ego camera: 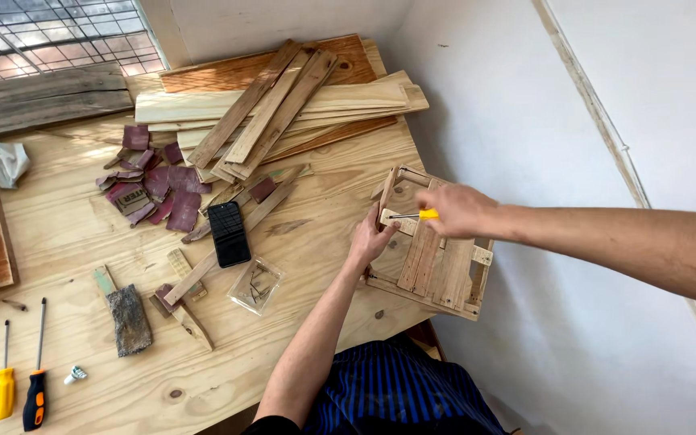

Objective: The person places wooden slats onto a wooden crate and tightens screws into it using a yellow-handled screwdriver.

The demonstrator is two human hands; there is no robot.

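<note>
A small wooden slatted frame (437, 266) lies at the right edge of the workbench (66, 234), hanging partly over it. My left hand (370, 238) grips the frame's left side and steadies it. My right hand (459, 209) reaches in from the right, closed on a yellow-handled screwdriver (414, 215) whose thin metal shaft points left toward the frame's upper left corner, close to my left hand.
A black phone (229, 233) and a clear plastic box of small screws (255, 284) lie mid-bench. Reddish sandpaper scraps (155, 187), stacked planks (283, 105), a sanding block (129, 319) and two screwdrivers (22, 379) lie to the left. A white wall stands right.
</note>
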